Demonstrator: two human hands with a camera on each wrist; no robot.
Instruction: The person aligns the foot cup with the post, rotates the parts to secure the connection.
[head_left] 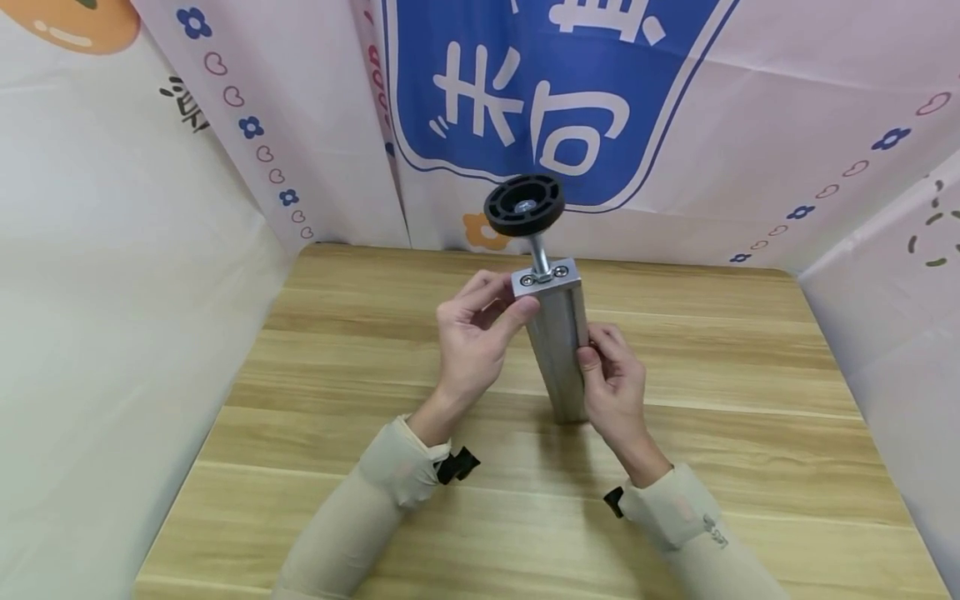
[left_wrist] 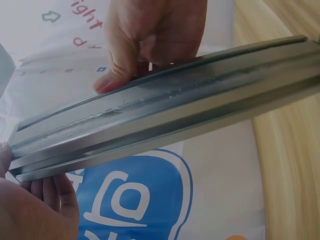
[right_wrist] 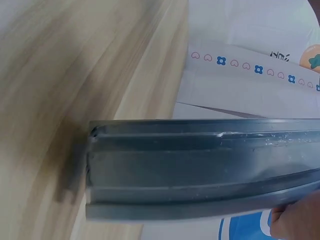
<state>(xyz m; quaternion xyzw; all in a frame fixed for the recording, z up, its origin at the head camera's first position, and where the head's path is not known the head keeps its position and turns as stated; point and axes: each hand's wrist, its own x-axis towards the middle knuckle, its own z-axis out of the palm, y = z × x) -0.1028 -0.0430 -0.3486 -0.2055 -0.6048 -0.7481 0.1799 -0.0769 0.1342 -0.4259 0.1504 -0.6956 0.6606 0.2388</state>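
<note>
A silver aluminium profile (head_left: 557,350) stands nearly upright and slightly tilted, its lower end close over the table. Its upper end carries a plate (head_left: 564,272) fixed with two screws, from which a threaded stem rises to a black round levelling foot (head_left: 524,206). The left hand (head_left: 474,333) pinches the profile just under the plate, thumb in front. Lower down, the right hand (head_left: 618,383) grips the opposite side. Lengthwise grooves and scuffs show on the profile (left_wrist: 165,105) in the left wrist view. In the right wrist view its bare lower end (right_wrist: 92,170) faces the tabletop.
The wood-grain table (head_left: 300,392) extends around both forearms. Behind it hangs a printed cloth (head_left: 660,242) with a blue sign, and white sheets (head_left: 112,292) enclose the left and right sides. Both wrists wear pale sleeves with black mounts (head_left: 457,465).
</note>
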